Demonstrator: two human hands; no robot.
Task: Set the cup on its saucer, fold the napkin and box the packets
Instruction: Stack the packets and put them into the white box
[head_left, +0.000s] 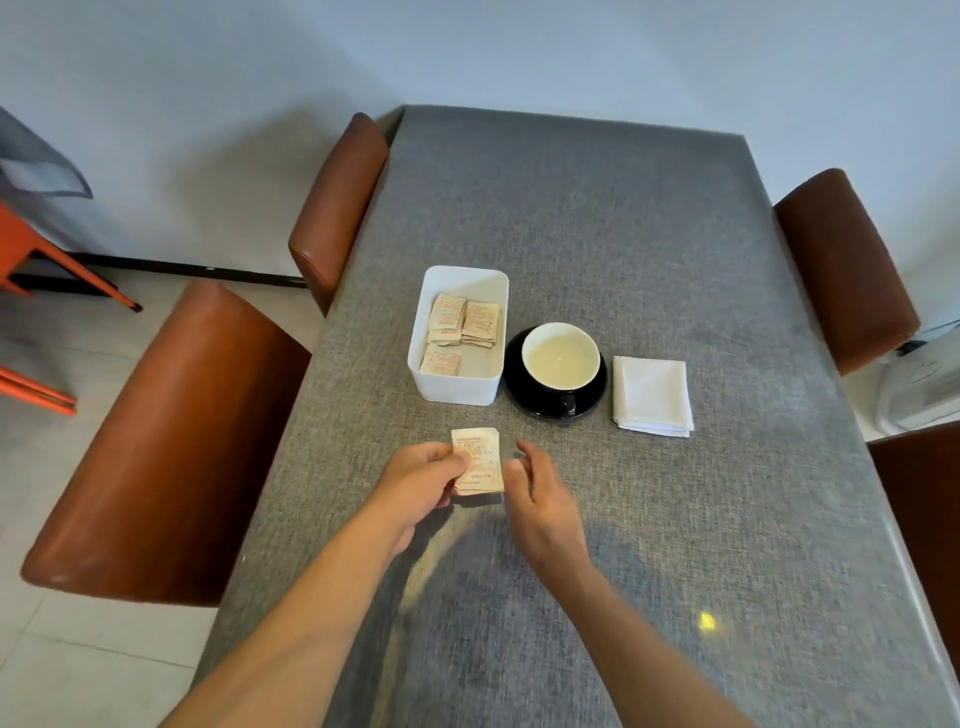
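Observation:
A black cup with a pale inside (560, 359) stands on its black saucer (519, 397) in the middle of the table. To its right lies a folded white napkin (653, 395). Left of the cup a white box (441, 384) holds several beige packets (464, 322). In front of the box my left hand (423, 480) pinches a small stack of packets (480, 460) by its left edge. My right hand (540, 493) hovers just right of that stack with relaxed fingers, holding nothing.
The table wears a grey cloth (597, 218). Brown chairs stand at the left (171, 452), the far left (337, 202) and the right (841, 270). An orange chair frame (36, 260) is at the far left on the floor.

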